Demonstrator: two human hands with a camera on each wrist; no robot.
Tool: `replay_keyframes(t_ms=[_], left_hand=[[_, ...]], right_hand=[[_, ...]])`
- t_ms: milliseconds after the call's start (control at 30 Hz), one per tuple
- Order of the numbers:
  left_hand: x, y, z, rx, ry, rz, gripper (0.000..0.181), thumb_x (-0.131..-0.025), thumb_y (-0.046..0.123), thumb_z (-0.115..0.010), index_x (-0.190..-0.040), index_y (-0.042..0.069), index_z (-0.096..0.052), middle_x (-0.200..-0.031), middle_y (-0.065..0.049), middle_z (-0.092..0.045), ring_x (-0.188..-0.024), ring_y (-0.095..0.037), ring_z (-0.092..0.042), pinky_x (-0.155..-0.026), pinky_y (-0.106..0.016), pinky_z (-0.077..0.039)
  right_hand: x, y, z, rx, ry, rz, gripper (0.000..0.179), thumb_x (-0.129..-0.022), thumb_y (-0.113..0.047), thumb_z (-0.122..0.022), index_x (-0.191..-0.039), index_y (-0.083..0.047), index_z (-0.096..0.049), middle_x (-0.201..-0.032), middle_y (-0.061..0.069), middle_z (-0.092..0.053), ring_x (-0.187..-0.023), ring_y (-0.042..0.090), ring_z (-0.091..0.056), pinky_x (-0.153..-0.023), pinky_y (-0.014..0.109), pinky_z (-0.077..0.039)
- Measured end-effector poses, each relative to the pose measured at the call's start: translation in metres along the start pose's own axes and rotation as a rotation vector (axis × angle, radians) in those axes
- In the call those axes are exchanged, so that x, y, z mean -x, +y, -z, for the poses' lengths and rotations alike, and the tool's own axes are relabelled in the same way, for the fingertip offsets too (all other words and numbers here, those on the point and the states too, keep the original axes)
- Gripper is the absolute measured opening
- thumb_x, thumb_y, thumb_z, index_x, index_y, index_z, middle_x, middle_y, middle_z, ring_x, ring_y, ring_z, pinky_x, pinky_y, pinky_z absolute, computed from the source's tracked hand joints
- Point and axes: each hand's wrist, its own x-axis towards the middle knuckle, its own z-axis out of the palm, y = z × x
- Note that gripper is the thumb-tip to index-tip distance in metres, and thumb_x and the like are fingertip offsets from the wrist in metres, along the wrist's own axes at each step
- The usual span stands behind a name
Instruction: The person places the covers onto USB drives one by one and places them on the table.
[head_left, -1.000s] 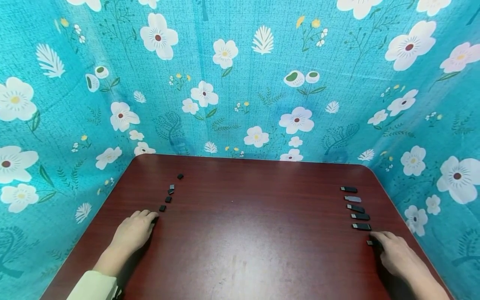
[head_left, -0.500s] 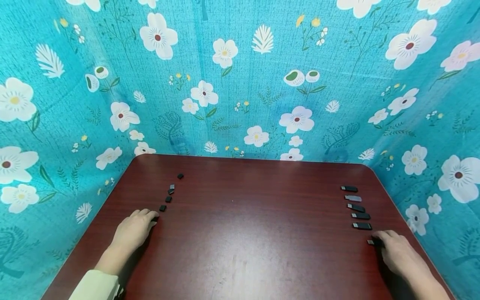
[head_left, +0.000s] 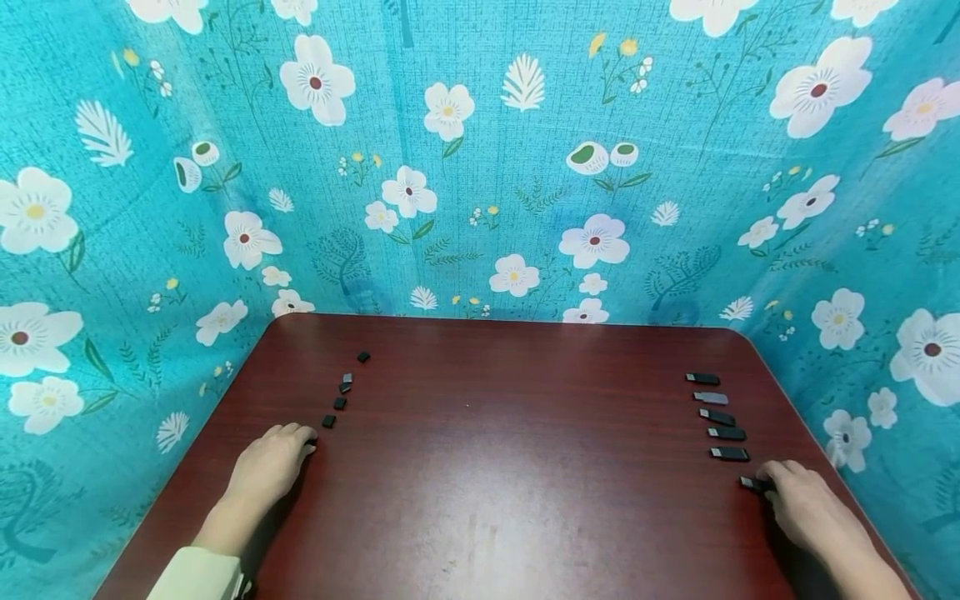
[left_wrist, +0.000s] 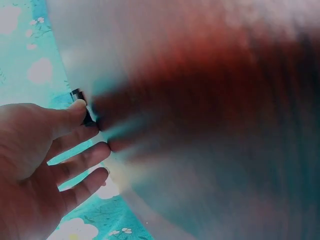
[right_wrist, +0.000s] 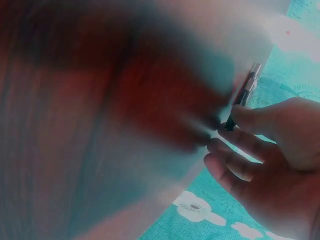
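At the table's left side my left hand (head_left: 266, 467) pinches a small black cap (left_wrist: 87, 119) between thumb and index finger; the other fingers are spread in the left wrist view. Most of the cap is covered by the thumb. Just beyond that hand lies another black cap (head_left: 329, 422). On the right, my right hand (head_left: 806, 504) pinches a black USB flash drive (right_wrist: 244, 95) between thumb and index finger, its metal plug sticking out past the fingers. In the head view the plug points left, close over the table. Nearest to that hand is another black flash drive (head_left: 730, 453).
Several small caps run in a line up the left side, among them a grey one (head_left: 347, 378). Several flash drives form a column at the right, one of them grey (head_left: 711, 398). The dark red table (head_left: 480, 417) meets a flowered turquoise cloth (head_left: 465, 167) around it.
The head view has shifted slightly. The flash drive in my right hand is now tilted a little and shows more of its body. My left hand keeps its hold on the cap.
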Motion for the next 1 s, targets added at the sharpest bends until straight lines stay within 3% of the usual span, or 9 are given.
replay_keyframes(t_ms=[367,567,767,1000], left_hand=[[-0.001,0.010,0.003,0.109,0.043,-0.010,0.012,-0.088,0.001,-0.075,-0.096,0.001,-0.067,-0.084,-0.009,-0.060,-0.077,-0.029,-0.064,-0.069,-0.045,-0.055],[-0.004,0.024,0.008,0.201,0.048,0.012,0.013,-0.088,0.001,-0.075,-0.099,0.003,-0.068,-0.095,-0.011,-0.062,-0.078,-0.028,-0.064,-0.067,-0.045,-0.055],[-0.009,0.040,0.011,0.259,0.017,0.028,0.013,-0.089,0.008,-0.077,-0.098,0.010,-0.067,-0.092,-0.003,-0.062,-0.076,-0.020,-0.061,-0.067,-0.041,-0.051],[-0.015,0.053,0.009,0.273,-0.030,0.015,0.012,-0.091,0.015,-0.076,-0.100,0.016,-0.068,-0.093,0.002,-0.067,-0.081,-0.016,-0.062,-0.071,-0.040,-0.051]], right_hand=[[-0.004,-0.020,0.010,-0.094,-0.025,-0.087,0.011,-0.090,0.008,-0.061,-0.098,0.004,-0.054,-0.087,0.015,-0.058,-0.078,0.030,-0.056,-0.068,0.051,-0.051],[-0.005,-0.035,0.012,-0.108,0.025,-0.050,0.019,-0.090,0.006,-0.063,-0.108,0.009,-0.058,-0.095,0.022,-0.062,-0.087,0.039,-0.060,-0.074,0.059,-0.052],[-0.003,-0.051,0.010,-0.088,0.137,0.017,0.026,-0.088,0.007,-0.066,-0.114,0.008,-0.064,-0.100,0.025,-0.063,-0.094,0.044,-0.062,-0.077,0.061,-0.052],[-0.006,-0.068,0.013,-0.099,0.105,0.000,0.028,-0.089,0.004,-0.067,-0.117,0.006,-0.063,-0.110,0.028,-0.062,-0.101,0.046,-0.060,-0.081,0.063,-0.051]])
